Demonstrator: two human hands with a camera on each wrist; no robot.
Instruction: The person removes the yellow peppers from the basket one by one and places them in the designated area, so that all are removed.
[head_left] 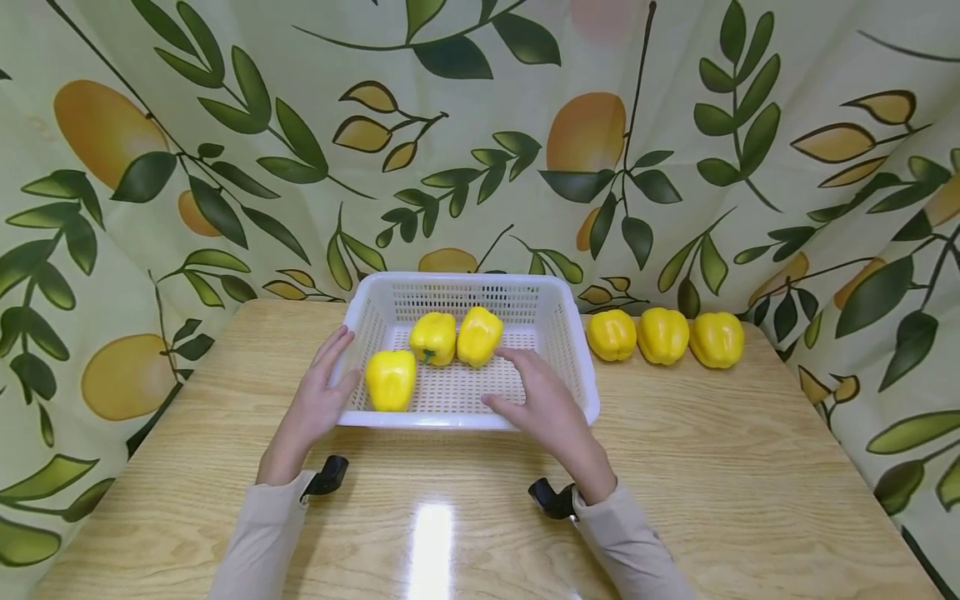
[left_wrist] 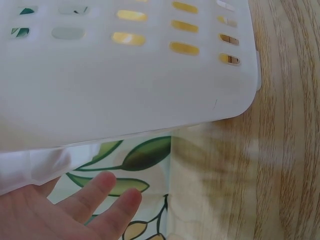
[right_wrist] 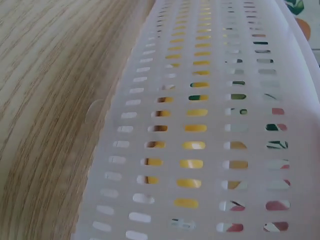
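A white perforated plastic basket (head_left: 465,421) sits on the table with three yellow bell peppers inside: one pepper (head_left: 391,381) at the front left, and a second (head_left: 433,338) and third (head_left: 480,337) side by side farther back. My left hand (head_left: 315,400) lies along the basket's left rim, fingers extended; in the left wrist view its fingers (left_wrist: 120,212) show beside the basket wall (left_wrist: 125,95). Over the right half of the basket hovers my right hand (head_left: 543,400), thumb and fingers apart, holding nothing, fingertips close to the third pepper. The right wrist view shows only the slotted basket wall (right_wrist: 215,120).
Right of the basket, three more yellow bell peppers stand in a row at the back: a near one (head_left: 611,336), a middle one (head_left: 663,336) and an outer one (head_left: 717,340). Behind the wooden table (head_left: 750,467) hangs a leaf-and-fruit patterned curtain (head_left: 480,108).
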